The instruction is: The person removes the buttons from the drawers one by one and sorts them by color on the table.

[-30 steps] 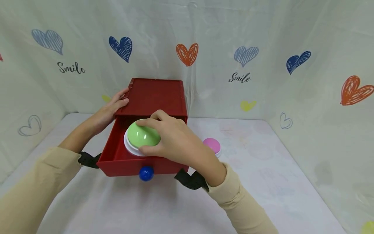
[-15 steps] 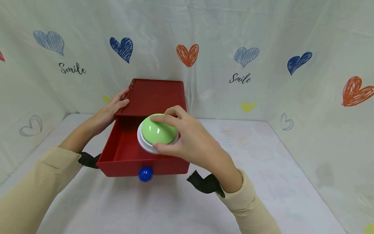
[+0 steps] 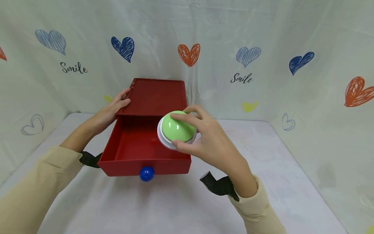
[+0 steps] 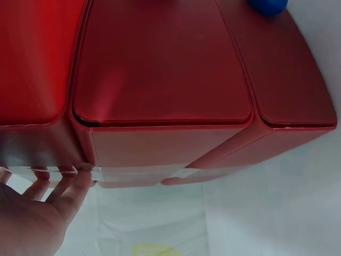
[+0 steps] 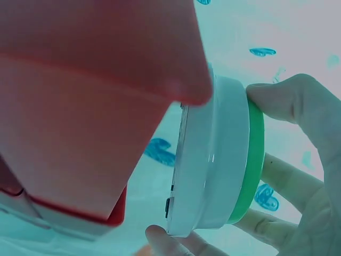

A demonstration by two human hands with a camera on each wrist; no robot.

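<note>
My right hand (image 3: 211, 139) holds a green push button (image 3: 179, 127) with a white base, thumb and fingers spread round its dome and rim. The button is tilted above the right side of the open drawer (image 3: 122, 165). In the right wrist view the button (image 5: 224, 160) is seen edge-on beside a red corner, with the fingers (image 5: 285, 176) on it. My left hand (image 3: 112, 109) lies against the left side of the red box (image 3: 157, 97), fingers extended. The left wrist view shows its fingertips touching the box (image 4: 160, 64) near a strip of clear tape.
A blue round knob (image 3: 146, 174) sticks out of the drawer front. The box stands near the back of a white table (image 3: 280, 182), before a white curtain (image 3: 216, 29) printed with hearts. Black straps (image 3: 220, 186) hang at the wrists.
My right hand has lifted the green push button out of the drawer's middle and moved it right. A pink button seen earlier is now hidden behind the right arm. My left hand stays put.
</note>
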